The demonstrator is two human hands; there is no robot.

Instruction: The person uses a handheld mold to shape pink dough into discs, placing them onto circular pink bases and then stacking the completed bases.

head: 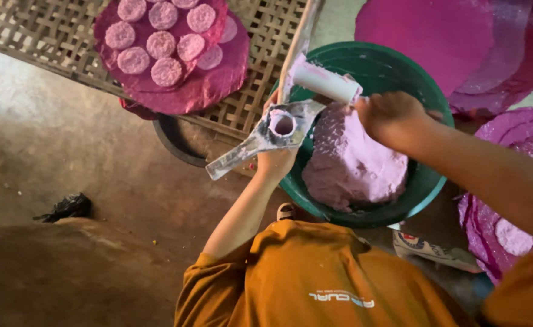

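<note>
— What do we have in our hands?

— Our left hand [277, 158] grips from beneath a flat grey metal press with a round ring opening [271, 132], the ring packed with pink dough. Our right hand [390, 115] is closed around a white cylindrical plunger smeared with pink [326, 82], held just above and to the right of the ring.

— And the dough?

— A big mound of pale pink dough [354, 160] sits in the round green plastic basin [400, 66] under both hands. To the upper left, round pink dough discs [160, 43] lie on magenta sheets [209, 88] over a woven bamboo lattice tray [48, 36].
</note>
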